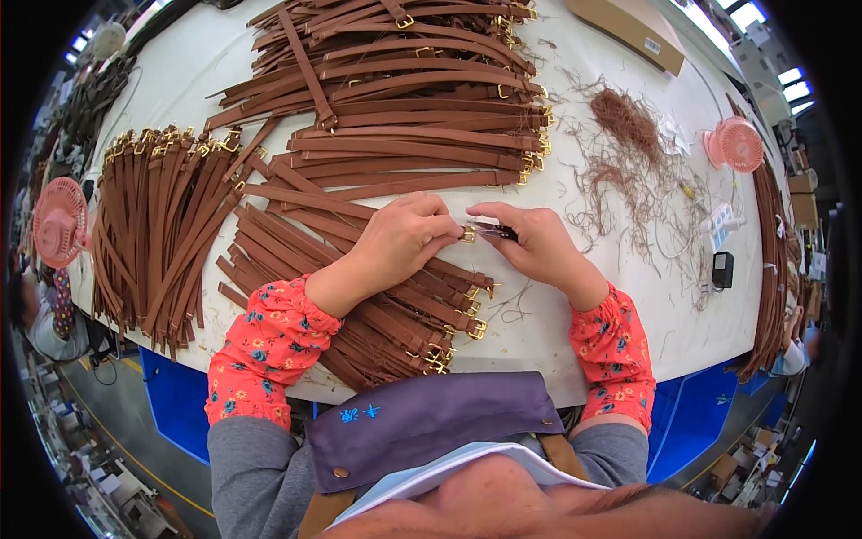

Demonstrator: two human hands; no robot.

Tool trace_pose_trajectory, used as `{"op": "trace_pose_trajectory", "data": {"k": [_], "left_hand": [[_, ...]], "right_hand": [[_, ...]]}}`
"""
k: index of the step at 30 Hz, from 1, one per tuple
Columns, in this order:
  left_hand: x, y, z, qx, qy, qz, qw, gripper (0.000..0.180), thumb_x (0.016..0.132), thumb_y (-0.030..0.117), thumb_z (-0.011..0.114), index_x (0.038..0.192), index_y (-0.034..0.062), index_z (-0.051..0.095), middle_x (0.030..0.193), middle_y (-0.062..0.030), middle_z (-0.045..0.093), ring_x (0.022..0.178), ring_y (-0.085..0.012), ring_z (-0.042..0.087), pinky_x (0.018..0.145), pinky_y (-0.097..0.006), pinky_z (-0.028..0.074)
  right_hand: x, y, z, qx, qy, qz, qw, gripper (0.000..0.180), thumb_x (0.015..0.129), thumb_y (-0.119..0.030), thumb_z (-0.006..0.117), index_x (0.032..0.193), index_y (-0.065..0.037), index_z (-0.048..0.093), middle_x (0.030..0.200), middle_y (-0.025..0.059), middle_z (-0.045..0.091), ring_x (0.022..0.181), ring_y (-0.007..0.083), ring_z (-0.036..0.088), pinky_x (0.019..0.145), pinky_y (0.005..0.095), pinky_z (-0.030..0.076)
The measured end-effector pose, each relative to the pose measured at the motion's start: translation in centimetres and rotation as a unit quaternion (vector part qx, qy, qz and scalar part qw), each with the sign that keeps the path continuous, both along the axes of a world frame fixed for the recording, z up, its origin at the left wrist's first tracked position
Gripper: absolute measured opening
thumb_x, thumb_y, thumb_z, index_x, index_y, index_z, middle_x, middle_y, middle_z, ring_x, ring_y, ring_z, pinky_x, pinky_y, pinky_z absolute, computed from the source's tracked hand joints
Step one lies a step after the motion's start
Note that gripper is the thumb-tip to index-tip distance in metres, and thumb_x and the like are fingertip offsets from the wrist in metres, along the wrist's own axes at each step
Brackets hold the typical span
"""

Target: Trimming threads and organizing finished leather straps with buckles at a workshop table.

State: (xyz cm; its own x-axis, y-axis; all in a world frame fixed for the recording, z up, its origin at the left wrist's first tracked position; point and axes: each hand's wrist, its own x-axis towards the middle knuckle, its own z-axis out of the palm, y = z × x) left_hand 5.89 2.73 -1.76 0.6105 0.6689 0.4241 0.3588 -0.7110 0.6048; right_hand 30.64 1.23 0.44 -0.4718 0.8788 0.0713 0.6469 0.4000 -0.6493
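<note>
My left hand (402, 235) pinches the end of a brown strap by its gold buckle (468, 234), above a pile of like straps. Closed around small dark thread snips (496, 231), my right hand (536, 242) holds their blades right at that buckle. Whether the blades touch a thread is too small to tell. Below my hands, a fanned pile of brown buckled straps (359, 287) lies with its gold buckles toward the right.
A large stack of straps (413, 117) fills the table's far middle; another bundle (162, 225) lies left. Thread scraps (626, 126) are heaped right. Pink fans (734, 144) stand at both sides, with a power strip (721, 225), a black adapter (722, 269) and a cardboard box (628, 31).
</note>
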Motion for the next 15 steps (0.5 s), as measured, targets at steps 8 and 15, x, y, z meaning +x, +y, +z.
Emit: {"op": "trace_pose_trajectory", "data": {"k": [8, 15], "left_hand": [[-0.1, -0.1, 0.6, -0.203, -0.028, 0.052, 0.977, 0.012, 0.095, 0.001, 0.064, 0.106, 0.0007, 0.058, 0.089, -0.0110, 0.066, 0.079, -0.0240, 0.067, 0.070, -0.035, 0.054], [-0.7, 0.1, 0.6, -0.230, -0.081, 0.022, 0.970, 0.037, 0.094, 0.007, 0.067, 0.127, 0.0031, 0.053, 0.093, -0.0114, 0.064, 0.069, -0.0226, 0.065, 0.067, -0.036, 0.054]], "right_hand": [[-0.8, 0.7, 0.0, -0.002, -0.068, 0.014, 0.998, 0.017, 0.089, -0.019, 0.069, 0.106, -0.020, 0.070, 0.076, 0.0077, 0.071, 0.070, 0.0320, 0.068, 0.062, 0.0436, 0.052], [-0.7, 1.5, 0.0, -0.013, -0.044, 0.015, 0.999, 0.011, 0.087, -0.019, 0.070, 0.097, -0.014, 0.066, 0.072, 0.0106, 0.069, 0.069, 0.0341, 0.067, 0.062, 0.0444, 0.051]]}}
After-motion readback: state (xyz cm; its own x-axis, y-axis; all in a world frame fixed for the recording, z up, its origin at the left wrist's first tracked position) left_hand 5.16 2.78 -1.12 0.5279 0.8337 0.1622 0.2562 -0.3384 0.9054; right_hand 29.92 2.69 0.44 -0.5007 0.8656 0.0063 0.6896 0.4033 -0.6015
